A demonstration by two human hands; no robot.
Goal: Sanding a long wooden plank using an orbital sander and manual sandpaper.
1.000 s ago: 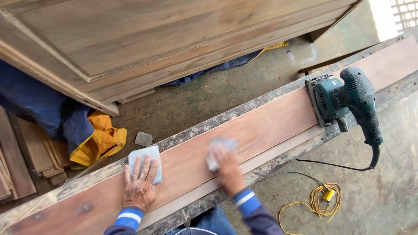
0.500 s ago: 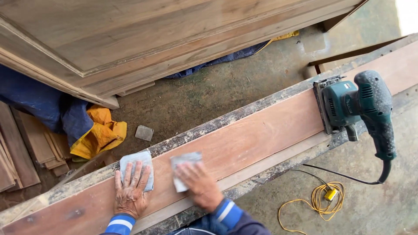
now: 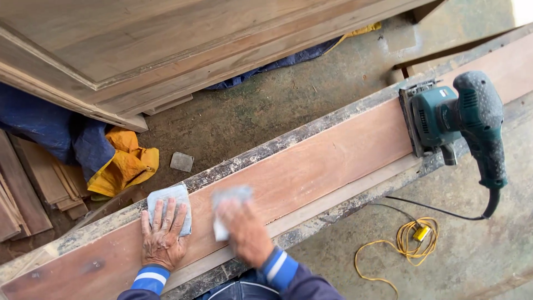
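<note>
Left hand lies flat, fingers spread, on a sandpaper sheet atop the reddish plank. Right hand, blurred, presses a second sheet beside it; its finger spread I cannot tell. The paper looks thin and floppy, best pinned under the palm.

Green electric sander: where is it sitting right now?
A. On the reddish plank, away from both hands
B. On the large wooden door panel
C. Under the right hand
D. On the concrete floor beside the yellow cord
A. The green sander rests on the reddish plank, well clear of the left hand and right hand, each pressing a grey sandpaper sheet on the plank.
</note>
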